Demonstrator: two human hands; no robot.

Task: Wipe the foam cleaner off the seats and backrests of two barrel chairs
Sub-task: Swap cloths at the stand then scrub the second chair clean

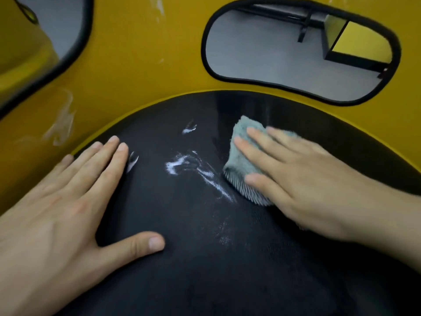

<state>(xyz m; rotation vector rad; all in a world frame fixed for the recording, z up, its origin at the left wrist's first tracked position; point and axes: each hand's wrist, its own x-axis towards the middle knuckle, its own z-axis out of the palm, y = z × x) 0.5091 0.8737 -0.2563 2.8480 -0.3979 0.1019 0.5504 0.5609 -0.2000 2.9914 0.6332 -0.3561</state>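
**One chair in view, foam left on both seat and backrest**

One barrel chair fills the frame; its yellow backrest (141, 65) curves across the far side, glossy and stiff-looking, with a black-rimmed cut-out (296, 53) at far right and pale foam smears (61, 124) at the left. The black seat (205, 258) bulges toward the viewer; it looks padded under a fine-grained skin, so it should give a little under pressure, and it is probably slick where wet.

The left hand (57, 213) lies flat on the seat's near left, fingers straight and close together, thumb spread wide, holding nothing. The right hand (307, 179) rests at the right; its fingers are straight and slightly apart, pressing down on a pale blue-green cloth (241, 156).

The cloth is small, soft and light, with a ribbed grey edge showing on its near side; being limp, it would likely bunch if pinched, so a flat palm over its middle seems the better hold. White foam streaks (182, 163) lie on the seat just left of the cloth; thin and wet, they should lift with light strokes.
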